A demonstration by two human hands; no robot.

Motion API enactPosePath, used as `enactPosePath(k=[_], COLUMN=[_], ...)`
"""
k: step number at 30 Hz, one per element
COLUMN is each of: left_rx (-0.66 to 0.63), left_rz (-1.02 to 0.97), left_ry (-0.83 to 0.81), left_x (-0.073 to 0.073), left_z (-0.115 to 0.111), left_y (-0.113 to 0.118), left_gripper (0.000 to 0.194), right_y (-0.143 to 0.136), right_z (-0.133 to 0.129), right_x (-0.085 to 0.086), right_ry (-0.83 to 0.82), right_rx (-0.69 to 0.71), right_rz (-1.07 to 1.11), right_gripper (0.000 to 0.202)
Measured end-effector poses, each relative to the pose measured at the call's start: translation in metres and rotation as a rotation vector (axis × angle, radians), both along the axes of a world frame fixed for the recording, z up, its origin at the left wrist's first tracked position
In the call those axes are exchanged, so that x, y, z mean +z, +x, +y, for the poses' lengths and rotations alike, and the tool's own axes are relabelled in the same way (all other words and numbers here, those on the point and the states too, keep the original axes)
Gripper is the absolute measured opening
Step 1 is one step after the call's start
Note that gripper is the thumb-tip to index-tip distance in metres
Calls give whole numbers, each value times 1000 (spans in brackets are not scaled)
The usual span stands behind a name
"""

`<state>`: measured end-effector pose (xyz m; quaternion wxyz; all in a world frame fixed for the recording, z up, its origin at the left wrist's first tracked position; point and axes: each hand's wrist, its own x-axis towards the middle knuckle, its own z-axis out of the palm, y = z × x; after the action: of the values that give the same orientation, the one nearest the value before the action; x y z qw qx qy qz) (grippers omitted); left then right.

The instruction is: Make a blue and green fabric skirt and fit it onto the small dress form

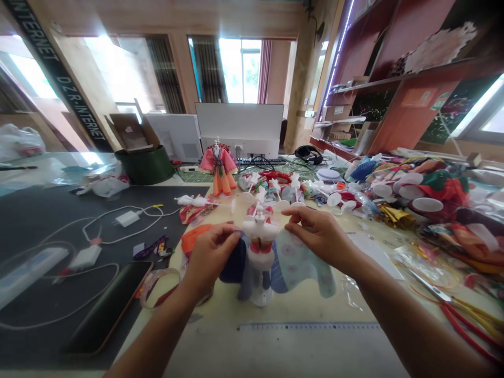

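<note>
White and upright, a small mannequin [260, 229] is standing on the table [220, 336] between the left hand [212, 253] and the right hand [318, 231]. The left is curling, thumb and fingertips drawn close; whether they are gripping anything, I cannot tell. The right is holding its thumb and forefinger slightly apart, nothing visible between them. Pale blue patterned cloth [305, 260] is spreading just beside the mannequin.

A small, glossy white doll-sized mannequin [260, 229] is stood upright on a round white base [261, 299], red band [255, 247] showing mid-body. Pale blue fabric with pinkish dots [305, 260] is kinda spread beside it, right side.
</note>
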<state>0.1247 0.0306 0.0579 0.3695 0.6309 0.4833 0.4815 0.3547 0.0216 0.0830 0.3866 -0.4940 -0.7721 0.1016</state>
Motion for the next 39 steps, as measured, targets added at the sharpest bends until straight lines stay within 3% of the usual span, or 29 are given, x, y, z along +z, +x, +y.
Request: enactPosePath(k=[7,13,21,26,29,39], left_rx=[1,3,-37,63,75,-144], left_rz=[60,77,34,-12,-26,-305], left_ry=[46,55,91,245,279,-48], left_x=[14,19,4,-8,-12,-14], left_z=[8,-10,-37,-56,-58,-33], left_y=[-7,-9,0,20,29,37], left_gripper=[23,24,14,5,5,10], right_y=[-3,-11,-28,-53,-61,-57], right_z=[-5,-24,-45,-58,-54,-29], right_x=[3,2,-8,-26,-31,-27], right_ry=[125,231,298,295,300,111], right_rx=[-88,-93,-76,41,34,53], right_rz=[47,102,102,344,442,698], right_gripper=[18,18,14,22,19,1])
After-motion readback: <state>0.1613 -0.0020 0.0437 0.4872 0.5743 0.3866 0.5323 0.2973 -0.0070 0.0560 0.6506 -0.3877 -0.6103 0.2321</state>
